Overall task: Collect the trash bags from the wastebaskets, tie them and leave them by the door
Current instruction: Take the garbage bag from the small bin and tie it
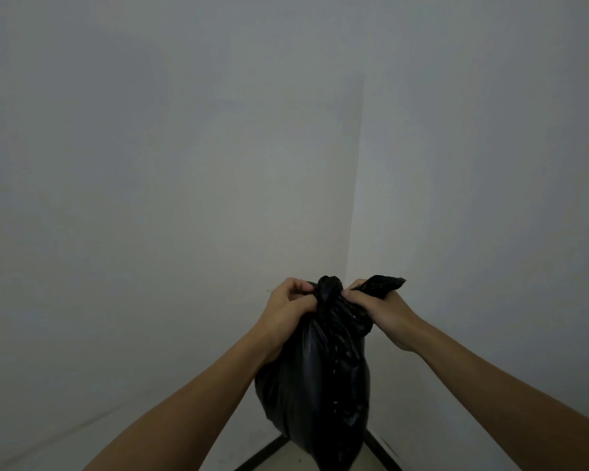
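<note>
A full black trash bag [315, 385] hangs in the air in front of me, low in the head view. Its neck is gathered into a knot [329, 288] at the top. My left hand [288, 309] grips the bag's neck on the left of the knot. My right hand [376, 309] holds the other end of the plastic, and a black tail [383, 283] sticks out above its fingers. Both fists are closed tight on the plastic. The bag's bottom is cut off by the frame's lower edge.
I face a room corner of two plain pale walls [184, 164], meeting at a vertical line [354, 181]. A dark skirting strip [269, 450] runs along the floor on both sides below the bag. A bit of light floor [286, 462] shows at the bottom.
</note>
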Available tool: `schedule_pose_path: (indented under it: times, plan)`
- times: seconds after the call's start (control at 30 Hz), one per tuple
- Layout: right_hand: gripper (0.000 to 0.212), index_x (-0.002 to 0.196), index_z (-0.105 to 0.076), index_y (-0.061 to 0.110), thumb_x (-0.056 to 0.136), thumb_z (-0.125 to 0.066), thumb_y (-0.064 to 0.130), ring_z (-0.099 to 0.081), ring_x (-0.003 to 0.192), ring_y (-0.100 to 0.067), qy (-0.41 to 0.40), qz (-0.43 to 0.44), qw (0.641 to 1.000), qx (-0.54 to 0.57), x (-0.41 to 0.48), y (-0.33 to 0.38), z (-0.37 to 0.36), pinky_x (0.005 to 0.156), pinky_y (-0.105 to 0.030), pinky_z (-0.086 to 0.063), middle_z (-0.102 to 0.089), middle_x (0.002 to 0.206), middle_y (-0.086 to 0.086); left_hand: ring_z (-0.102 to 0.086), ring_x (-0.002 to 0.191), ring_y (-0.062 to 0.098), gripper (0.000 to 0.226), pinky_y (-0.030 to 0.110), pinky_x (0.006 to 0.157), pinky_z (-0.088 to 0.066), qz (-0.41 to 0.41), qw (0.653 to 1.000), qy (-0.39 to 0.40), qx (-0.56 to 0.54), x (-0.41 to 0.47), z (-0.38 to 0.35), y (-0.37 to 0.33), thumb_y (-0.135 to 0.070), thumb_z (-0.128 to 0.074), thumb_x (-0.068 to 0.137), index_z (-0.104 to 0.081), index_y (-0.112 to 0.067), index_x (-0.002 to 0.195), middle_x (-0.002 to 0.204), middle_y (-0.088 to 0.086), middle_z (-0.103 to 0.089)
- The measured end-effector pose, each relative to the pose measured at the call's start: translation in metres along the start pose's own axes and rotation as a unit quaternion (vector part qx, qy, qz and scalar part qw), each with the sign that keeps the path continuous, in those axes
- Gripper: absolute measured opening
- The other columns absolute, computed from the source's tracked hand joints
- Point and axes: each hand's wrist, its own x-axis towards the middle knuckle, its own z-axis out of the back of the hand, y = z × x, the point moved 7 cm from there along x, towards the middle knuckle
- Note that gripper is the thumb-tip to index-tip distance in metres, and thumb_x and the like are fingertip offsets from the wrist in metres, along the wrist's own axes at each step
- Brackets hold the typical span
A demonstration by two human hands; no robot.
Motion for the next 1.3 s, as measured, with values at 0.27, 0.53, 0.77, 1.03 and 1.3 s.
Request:
schedule_pose_path:
  times: [0.27, 0.53, 0.77, 1.03, 1.3]
  plan:
    - [0.014, 0.081, -0.068, 0.013, 0.09, -0.065, 0.023, -0.066, 0.08, -0.018, 0.026, -0.001, 0.999, 0.027, -0.002, -0.007, -0.012, 0.069, -0.031, -0.051, -0.068, 0.08, -0.004, -0.072, 0.081, 0.025, 0.018, 0.031, 0.076, -0.059, -0.021, 0.998, 0.031, 0.045, -0.001, -0.001, -0.008, -0.019, -0.071, 0.085, -0.075, -0.003, 0.093, 0.091, 0.016, -0.074]
    - [0.015, 0.088, -0.068, 0.01, 0.09, -0.065, 0.025, -0.072, 0.084, -0.022, -0.002, -0.009, 1.0, 0.014, 0.003, -0.017, -0.004, 0.072, -0.033, -0.052, -0.074, 0.084, -0.003, -0.068, 0.069, 0.02, 0.006, 0.029, 0.069, -0.057, -0.006, 0.992, 0.032, 0.123, 0.0, 0.005, -0.007, -0.007, -0.071, 0.084, -0.074, -0.006, 0.079, 0.074, 0.01, -0.071]
    - [0.019, 0.096, -0.068, 0.012, 0.091, -0.065, 0.03, -0.068, 0.092, -0.013, -0.081, -0.002, 0.996, -0.041, 0.009, -0.017, 0.033, 0.066, -0.028, -0.051, -0.074, 0.093, 0.002, -0.065, 0.065, 0.017, 0.01, 0.025, 0.063, -0.053, -0.024, 0.972, 0.004, 0.233, 0.005, 0.034, -0.013, -0.008, -0.068, 0.087, -0.071, -0.005, 0.078, 0.072, 0.011, -0.069]
    - [0.013, 0.094, -0.067, 0.011, 0.092, -0.065, 0.024, -0.072, 0.092, -0.022, -0.078, -0.057, 0.993, 0.065, 0.009, -0.042, 0.03, 0.064, -0.032, -0.051, -0.074, 0.099, -0.009, -0.069, 0.079, 0.024, 0.011, 0.038, 0.081, -0.056, -0.016, 0.957, -0.033, 0.289, -0.002, 0.052, 0.007, -0.013, -0.069, 0.088, -0.072, -0.004, 0.082, 0.084, 0.014, -0.074]
    - [0.016, 0.083, -0.051, 0.011, 0.093, -0.052, 0.023, -0.067, 0.07, -0.022, 0.086, -0.177, 0.939, 0.283, 0.03, -0.038, -0.054, 0.049, -0.03, -0.046, -0.062, 0.069, -0.007, -0.063, 0.072, 0.017, 0.009, 0.025, 0.071, -0.05, 0.024, 0.965, -0.116, 0.232, -0.044, 0.086, 0.027, -0.007, -0.068, 0.087, -0.071, -0.003, 0.08, 0.079, 0.012, -0.07]
